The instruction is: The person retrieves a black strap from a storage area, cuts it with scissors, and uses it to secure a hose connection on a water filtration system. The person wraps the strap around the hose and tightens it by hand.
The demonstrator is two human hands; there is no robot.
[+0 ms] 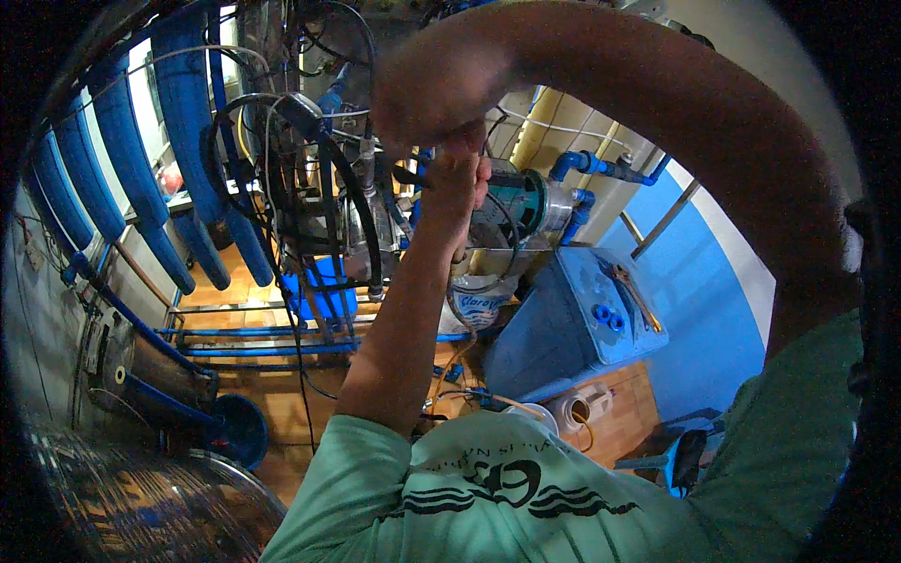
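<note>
My left hand (pixel 458 183) reaches up at the centre, fingers curled round something I cannot make out, beside a teal motor (pixel 507 211) with a steel end housing. A short pale pipe (pixel 460 251) shows just below it. My right hand (pixel 436 89), smeared by motion, arches over from the right, just above or against my left; its fingers are unclear. Black hoses (pixel 338 159) and metal fittings crowd to the left of both hands. Blue elbow pipes (pixel 577 164) stand right of the motor.
Blue pipes (pixel 113 150) hang at the left, with horizontal pipes (pixel 253 350) low across the floor. A large blue tank (pixel 554 328) carrying tools stands lower right, near a white container (pixel 591 403). A blue bucket (pixel 235 427) and blue bin (pixel 319 296) sit lower left.
</note>
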